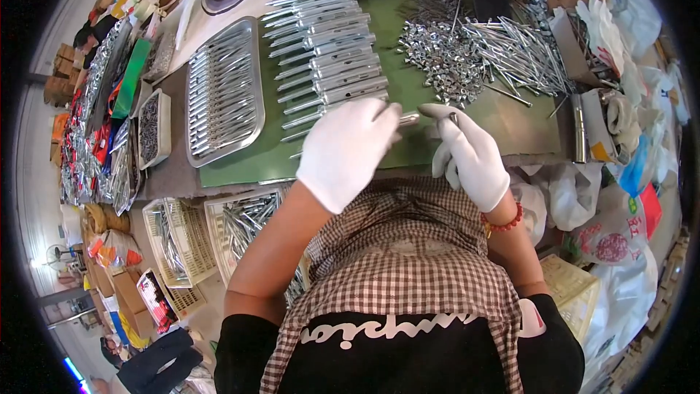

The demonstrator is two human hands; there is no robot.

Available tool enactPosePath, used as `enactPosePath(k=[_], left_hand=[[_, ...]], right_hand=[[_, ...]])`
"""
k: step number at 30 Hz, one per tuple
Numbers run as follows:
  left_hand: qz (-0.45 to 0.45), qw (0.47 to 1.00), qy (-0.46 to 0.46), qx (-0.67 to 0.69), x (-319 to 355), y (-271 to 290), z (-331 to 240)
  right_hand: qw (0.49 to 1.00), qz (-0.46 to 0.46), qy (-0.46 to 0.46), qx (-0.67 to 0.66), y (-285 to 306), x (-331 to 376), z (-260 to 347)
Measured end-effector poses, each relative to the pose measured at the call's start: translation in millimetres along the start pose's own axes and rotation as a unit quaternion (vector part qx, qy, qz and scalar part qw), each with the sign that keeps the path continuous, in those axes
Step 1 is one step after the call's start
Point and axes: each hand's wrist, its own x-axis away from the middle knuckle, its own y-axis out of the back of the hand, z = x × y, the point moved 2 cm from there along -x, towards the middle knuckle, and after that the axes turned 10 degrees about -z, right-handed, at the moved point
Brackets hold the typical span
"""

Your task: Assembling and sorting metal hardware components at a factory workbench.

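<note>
A green mat (pixel 503 120) covers the worktable, crowded all round with boxes, bags and loose hardware, and the fisheye bends its edges so the clutter at the rim is hard to read. The left hand (pixel 346 152), in a white glove, is curled around one end of a small metal piece (pixel 408 119) just above the near edge of the mat; most of that piece is hidden inside the glove, so its shape cannot be told. The right hand (pixel 470 155), also gloved, is closed with its fingertips pinching a thin pin-like part (pixel 453 117) just beside the metal piece; whether the two parts touch is unclear. Behind the hands a row of finished metal fittings (pixel 328 36) lies side by side on the mat. To the left a shiny metal tray (pixel 251 113) holds more long metal pieces in neat lines. Farther right lie a heap of small nuts (pixel 437 55) and a pile of long bolts (pixel 521 51). Below the table's left side, white plastic baskets (pixel 186 244) hold more bolts
</note>
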Motion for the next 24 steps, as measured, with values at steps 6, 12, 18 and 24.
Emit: enactPosePath(k=[6,12,18,24], left_hand=[[0.025,0.998,-0.041,0.031,-7.8,-3.4,-11.9],[0.022,0.999,-0.014,0.038,-4.4,-1.4,-9.1],[0.042,0.997,0.039,0.041,1.0,-1.7,-12.7],[0.043,0.994,0.070,0.071,0.3,-4.4,-15.3]], right_hand=[[0.998,0.007,0.007,-0.065,8.5,-4.2,-4.3],[0.993,-0.034,0.044,0.108,10.6,-8.2,-10.7],[0.992,-0.041,0.092,0.079,14.8,-6.4,-11.0],[0.984,-0.044,0.150,0.082,13.9,-5.0,-12.8]])
